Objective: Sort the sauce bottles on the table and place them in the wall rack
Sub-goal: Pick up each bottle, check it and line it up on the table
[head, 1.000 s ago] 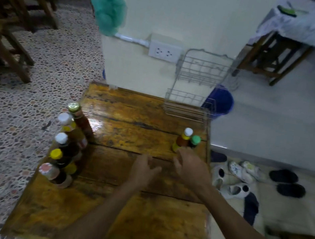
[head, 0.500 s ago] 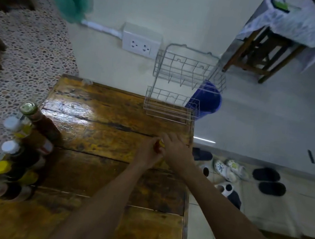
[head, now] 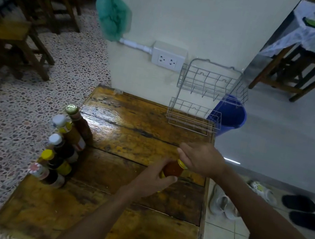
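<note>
My left hand (head: 152, 179) grips a red-orange sauce bottle (head: 173, 169) near the right edge of the wooden table (head: 112, 227), tilted toward the right. My right hand (head: 202, 159) lies over the bottle's top and hides the cap and whatever is under the palm. A row of several sauce bottles (head: 63, 145) stands along the table's left edge, with gold, white, yellow and red-striped caps. The two-tier wire wall rack (head: 210, 86) hangs on the wall beyond the table's far right corner, and both tiers hold nothing.
A blue bucket (head: 231, 115) stands on the floor behind the rack. A white socket box (head: 168, 57) and a green bag (head: 112, 16) are on the wall. Shoes (head: 222, 202) lie on the floor to the right. Wooden chairs (head: 20, 32) stand at left.
Both hands reached the two bottles at the right edge and closed in. The left hand now holds the red-orange bottle tilted; the green-capped bottle is out of sight.
</note>
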A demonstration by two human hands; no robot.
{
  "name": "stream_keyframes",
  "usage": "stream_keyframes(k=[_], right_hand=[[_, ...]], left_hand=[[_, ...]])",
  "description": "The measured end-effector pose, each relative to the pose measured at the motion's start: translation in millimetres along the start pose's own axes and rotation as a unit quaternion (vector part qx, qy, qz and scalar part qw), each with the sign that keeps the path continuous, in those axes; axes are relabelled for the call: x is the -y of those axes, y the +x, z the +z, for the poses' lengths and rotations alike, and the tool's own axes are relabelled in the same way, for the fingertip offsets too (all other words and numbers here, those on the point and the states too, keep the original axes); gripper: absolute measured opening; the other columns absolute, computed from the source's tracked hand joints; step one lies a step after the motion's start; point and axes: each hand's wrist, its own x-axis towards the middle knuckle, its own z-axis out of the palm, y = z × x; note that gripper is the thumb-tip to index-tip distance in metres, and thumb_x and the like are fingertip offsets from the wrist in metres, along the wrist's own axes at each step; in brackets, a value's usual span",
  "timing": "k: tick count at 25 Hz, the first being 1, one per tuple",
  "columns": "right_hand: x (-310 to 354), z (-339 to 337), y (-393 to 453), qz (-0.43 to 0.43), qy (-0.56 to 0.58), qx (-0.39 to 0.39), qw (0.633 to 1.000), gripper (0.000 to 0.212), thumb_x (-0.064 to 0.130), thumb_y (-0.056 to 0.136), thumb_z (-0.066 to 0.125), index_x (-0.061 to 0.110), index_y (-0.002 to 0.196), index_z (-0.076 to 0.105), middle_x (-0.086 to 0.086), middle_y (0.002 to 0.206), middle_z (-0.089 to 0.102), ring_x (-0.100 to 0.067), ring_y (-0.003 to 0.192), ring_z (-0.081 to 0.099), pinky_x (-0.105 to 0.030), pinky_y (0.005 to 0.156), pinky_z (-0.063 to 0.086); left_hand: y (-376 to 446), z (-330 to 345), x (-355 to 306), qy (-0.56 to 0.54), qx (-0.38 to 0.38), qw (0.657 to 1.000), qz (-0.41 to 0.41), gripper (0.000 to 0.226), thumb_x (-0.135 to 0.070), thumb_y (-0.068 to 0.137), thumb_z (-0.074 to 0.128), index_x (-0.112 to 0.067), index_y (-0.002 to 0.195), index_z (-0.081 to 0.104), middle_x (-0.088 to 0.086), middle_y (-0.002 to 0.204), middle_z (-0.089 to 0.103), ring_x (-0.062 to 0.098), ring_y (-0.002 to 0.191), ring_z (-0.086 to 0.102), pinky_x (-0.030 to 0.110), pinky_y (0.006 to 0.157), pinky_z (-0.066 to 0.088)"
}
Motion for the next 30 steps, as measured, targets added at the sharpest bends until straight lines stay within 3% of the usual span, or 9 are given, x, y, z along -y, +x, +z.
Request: stream_keyframes(k=[3, 6, 11, 14, 16, 18, 22, 26, 30], right_hand=[[8, -9, -6, 0.046, -0.074, 0.066, 0.994, 0.061, 0.051, 0.108, 0.015, 0.024, 0.081, 0.062, 0.002, 0.068, 0.06, -0.015, 0.06, 0.056, -0.035, 0.059, 0.051], [23, -5, -13, 0.125, -0.068, 0.142, 0.98, 0.07, 0.049, 0.102, -0.001, 0.02, 0.081, 0.06, -0.001, 0.067, 0.06, -0.019, 0.058, 0.057, -0.036, 0.062, 0.056], [40, 8, -34, 0.337, 0.151, 0.32, 0.873, 0.043, 0.036, 0.107, 0.032, 0.007, 0.101, 0.062, -0.013, 0.088, 0.067, -0.03, 0.074, 0.07, -0.032, 0.062, 0.052], [56, 4, -37, 0.256, 0.053, 0.142, 0.955, 0.082, 0.07, 0.097, -0.002, 0.02, 0.089, 0.062, 0.003, 0.071, 0.059, -0.014, 0.061, 0.058, -0.033, 0.059, 0.053], [55, 3, -42, 0.085, -0.033, 0.048, 0.995, 0.068, 0.063, 0.104, 0.01, 0.022, 0.088, 0.061, 0.004, 0.077, 0.063, -0.014, 0.068, 0.059, -0.035, 0.059, 0.053], [53, -5, -44, 0.009, -0.07, 0.03, 0.997, 0.059, 0.052, 0.108, 0.019, 0.021, 0.086, 0.065, 0.003, 0.079, 0.063, -0.015, 0.072, 0.057, -0.036, 0.057, 0.051], [70, 4, -41, 0.125, 0.012, 0.145, 0.981, 0.056, 0.045, 0.108, 0.015, 0.015, 0.091, 0.061, -0.001, 0.077, 0.061, -0.019, 0.065, 0.06, -0.035, 0.056, 0.055], [82, 6, -32, 0.369, 0.284, 0.265, 0.844, 0.033, 0.039, 0.109, 0.031, 0.027, 0.086, 0.052, -0.008, 0.085, 0.062, -0.022, 0.073, 0.064, -0.029, 0.06, 0.056], [92, 15, -23, 0.135, 0.071, 0.042, 0.987, 0.06, 0.062, 0.105, 0.016, 0.023, 0.076, 0.053, 0.008, 0.069, 0.052, -0.012, 0.055, 0.05, -0.034, 0.05, 0.049]], left_hand=[[-15, 11, -10, 0.014, -0.043, 0.999, -0.021, 0.042, -0.051, 0.091, 0.068, -0.043, 0.129, 0.05, -0.006, 0.114, 0.063, 0.02, 0.091, 0.07, 0.044, 0.077, 0.06], [-22, 17, -10, 0.209, -0.126, 0.97, -0.024, 0.054, -0.073, 0.079, 0.067, -0.045, 0.123, 0.052, -0.016, 0.106, 0.068, 0.008, 0.091, 0.067, 0.035, 0.075, 0.059], [-37, 28, 7, 0.449, -0.17, 0.875, 0.07, 0.055, -0.071, 0.083, 0.055, -0.037, 0.126, 0.056, -0.015, 0.114, 0.071, 0.006, 0.093, 0.07, 0.027, 0.068, 0.056], [-46, 22, 2, 0.221, -0.134, 0.966, -0.023, 0.048, -0.062, 0.079, 0.074, -0.038, 0.118, 0.063, -0.011, 0.101, 0.072, 0.006, 0.085, 0.069, 0.032, 0.069, 0.057], [-50, 16, 0, 0.007, -0.068, 0.996, -0.063, 0.045, -0.051, 0.077, 0.085, -0.032, 0.115, 0.068, 0.001, 0.098, 0.073, 0.012, 0.077, 0.071, 0.037, 0.07, 0.06], [-57, 15, -1, -0.008, -0.044, 0.997, -0.062, 0.046, -0.049, 0.076, 0.087, -0.031, 0.114, 0.068, 0.007, 0.1, 0.072, 0.016, 0.077, 0.072, 0.037, 0.069, 0.06], [-65, 17, 2, 0.159, -0.077, 0.982, -0.064, 0.05, -0.063, 0.074, 0.08, -0.039, 0.113, 0.062, -0.009, 0.097, 0.07, 0.012, 0.085, 0.069, 0.035, 0.071, 0.058], [-71, 12, 11, 0.368, -0.124, 0.919, -0.066, 0.054, -0.071, 0.074, 0.068, -0.039, 0.115, 0.055, -0.013, 0.102, 0.071, 0.009, 0.09, 0.067, 0.035, 0.077, 0.056], [-77, -9, 16, 0.029, -0.068, 0.993, -0.091, 0.045, -0.047, 0.073, 0.088, -0.033, 0.11, 0.065, -0.004, 0.099, 0.07, 0.014, 0.085, 0.068, 0.045, 0.076, 0.058]])
